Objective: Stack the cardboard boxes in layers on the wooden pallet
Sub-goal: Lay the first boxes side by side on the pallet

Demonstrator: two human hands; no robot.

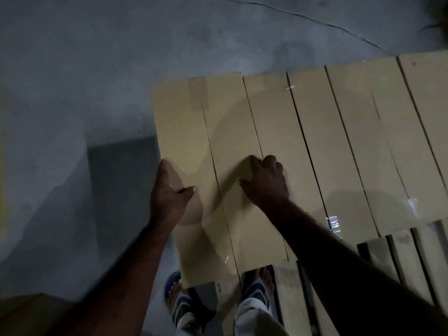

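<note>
At the left end of the wooden pallet (288,282), the end box (184,132) lies flat, long side running away from the person. Its right edge is close against the row of cardboard boxes (351,141) that covers the slats to the right. Clear tape (198,93) crosses the far end of its top seam.

Left hand (169,192) grips the box's left edge, thumb laid over the top face, fingers down the side and hidden. Right hand (265,183) is curled, fingertips hooked into the narrow gap between this box and its neighbour. Both hands hold the same box.

Whether the box rests fully on the slats cannot be told. Bare slats show at the near right. Two sandals (173,293) stand below the box's near end. Grey concrete floor (72,81), with a crack line at the far side. Light is dim.
</note>
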